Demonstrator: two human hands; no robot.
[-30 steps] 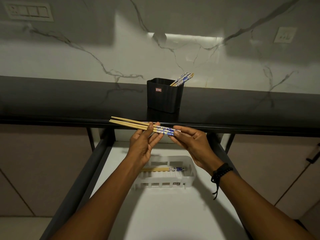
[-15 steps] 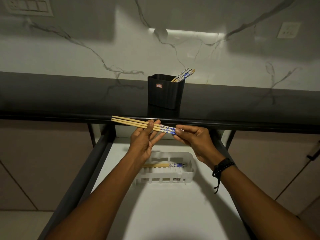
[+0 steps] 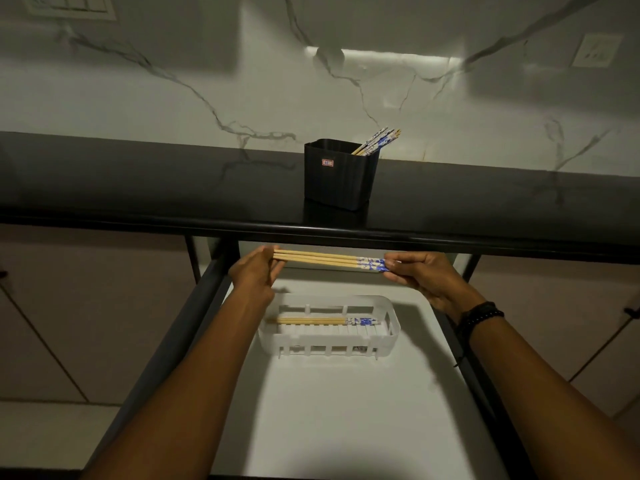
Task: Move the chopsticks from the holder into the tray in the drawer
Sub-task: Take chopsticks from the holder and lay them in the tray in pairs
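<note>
Since a second ago your left hand (image 3: 254, 277) has slid out to the bare wooden tips of the held chopsticks (image 3: 325, 260), and the bundle now lies nearly level, lower, below the front edge of the counter (image 3: 138, 188). Your left fingers are closed on the plain ends. Your right hand (image 3: 420, 277) pinches the blue-patterned ends between thumb and fingertips. The sticks span the gap between both hands, above the far end of the open drawer (image 3: 346, 410). Beneath them the white tray (image 3: 391, 329) sits on the drawer floor toward its far end, with more chopsticks (image 3: 327, 321) lying along its far side. The black holder (image 3: 337, 176) stands on the counter, a few sticks leaning at its right rear corner.
</note>
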